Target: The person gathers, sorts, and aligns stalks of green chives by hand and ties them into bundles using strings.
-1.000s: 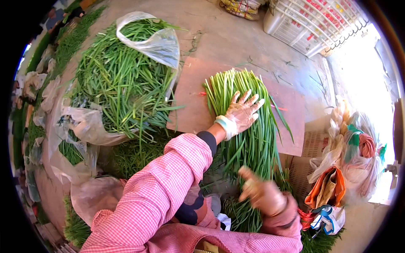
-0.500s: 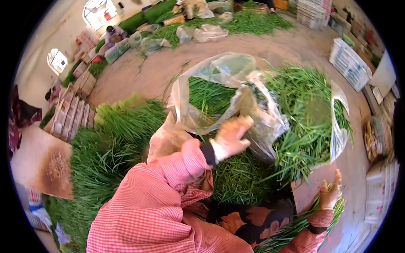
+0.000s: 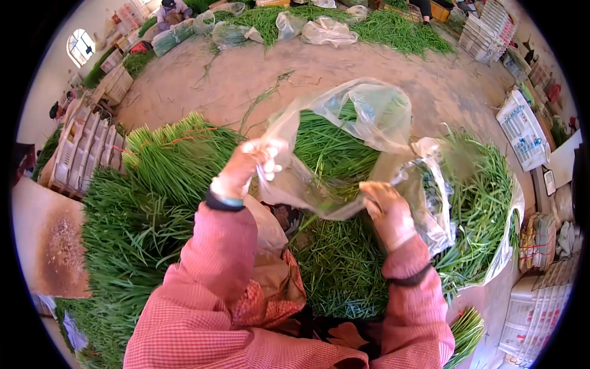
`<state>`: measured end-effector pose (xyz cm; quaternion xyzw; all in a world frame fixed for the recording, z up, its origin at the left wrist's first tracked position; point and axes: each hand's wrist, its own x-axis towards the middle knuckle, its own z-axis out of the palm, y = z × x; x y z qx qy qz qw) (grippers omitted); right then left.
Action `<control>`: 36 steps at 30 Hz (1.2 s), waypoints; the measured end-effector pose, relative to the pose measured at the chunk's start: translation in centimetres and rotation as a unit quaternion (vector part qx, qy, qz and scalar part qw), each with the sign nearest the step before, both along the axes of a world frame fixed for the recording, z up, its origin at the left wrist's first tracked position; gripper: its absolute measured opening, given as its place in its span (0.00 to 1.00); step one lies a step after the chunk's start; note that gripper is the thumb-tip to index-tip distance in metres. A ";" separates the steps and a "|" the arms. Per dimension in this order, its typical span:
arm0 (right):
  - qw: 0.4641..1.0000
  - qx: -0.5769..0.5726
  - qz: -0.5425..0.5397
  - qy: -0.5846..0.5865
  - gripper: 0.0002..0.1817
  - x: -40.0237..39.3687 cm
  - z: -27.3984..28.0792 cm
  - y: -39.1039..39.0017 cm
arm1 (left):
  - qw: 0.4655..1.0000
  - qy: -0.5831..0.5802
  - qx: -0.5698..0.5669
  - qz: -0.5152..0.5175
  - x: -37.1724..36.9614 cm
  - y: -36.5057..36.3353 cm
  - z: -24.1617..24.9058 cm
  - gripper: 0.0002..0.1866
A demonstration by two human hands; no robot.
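A clear plastic bag stands open in front of me with long green stalks inside. My left hand, in a pale glove, is closed on the bag's left rim. At the front right of the same rim, my right hand grips the plastic with bent fingers. Below and between my hands lies a heap of loose green trimmings. Immediately to the right sits another open bag filled with loose green leaves. Crumpled plastic lies between the two bags.
Tied green bundles are piled at my left beside a stained board. A small bundle lies low on the right. White crates stand along the right side. Farther back are more greens, plastic bags and a seated person.
My left hand has moved leftward onto the bag's rim. My right hand has left the small bundle at lower right and taken hold of the bag's front. The view has shifted slightly.
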<state>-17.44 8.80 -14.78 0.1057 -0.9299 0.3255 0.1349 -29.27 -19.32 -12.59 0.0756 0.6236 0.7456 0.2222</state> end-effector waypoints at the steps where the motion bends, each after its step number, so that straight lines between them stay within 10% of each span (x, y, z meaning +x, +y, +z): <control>1: 1.000 -0.010 0.000 -0.023 0.14 -2.4 -1.6 -0.4 | 0.995 0.049 0.077 -0.028 0.9 0.0 2.9 0.15; 4: 0.999 0.025 0.015 -0.037 0.13 -8.2 -5.1 -1.7 | 0.968 0.142 0.185 0.091 2.5 -0.3 6.7 0.19; 7: 0.995 0.079 0.010 -0.063 0.12 -12.4 -6.5 -3.2 | 0.951 0.131 0.279 0.004 3.7 -2.0 7.2 0.18; 17: 0.935 0.326 0.142 -0.005 0.11 -27.0 -15.4 -14.7 | 0.935 0.260 0.236 -0.049 2.9 -5.8 5.3 0.08; 30: 0.937 -0.080 -0.215 -0.263 0.11 -28.6 -26.0 -22.1 | 0.950 0.229 0.208 -0.038 2.8 -8.6 1.8 0.14; 32: 0.935 0.124 -0.061 -0.327 0.11 -23.9 -16.9 -17.3 | 0.958 0.211 0.192 -0.012 3.1 -8.1 2.4 0.15; 34: 0.935 0.330 0.126 0.026 0.12 -21.2 -16.0 -14.1 | 0.971 0.175 0.156 0.039 3.3 -7.2 3.2 0.18; 36: 0.924 0.322 0.193 0.074 0.14 -20.2 -15.8 -11.9 | 0.964 0.144 0.208 0.086 3.2 -5.9 3.6 0.18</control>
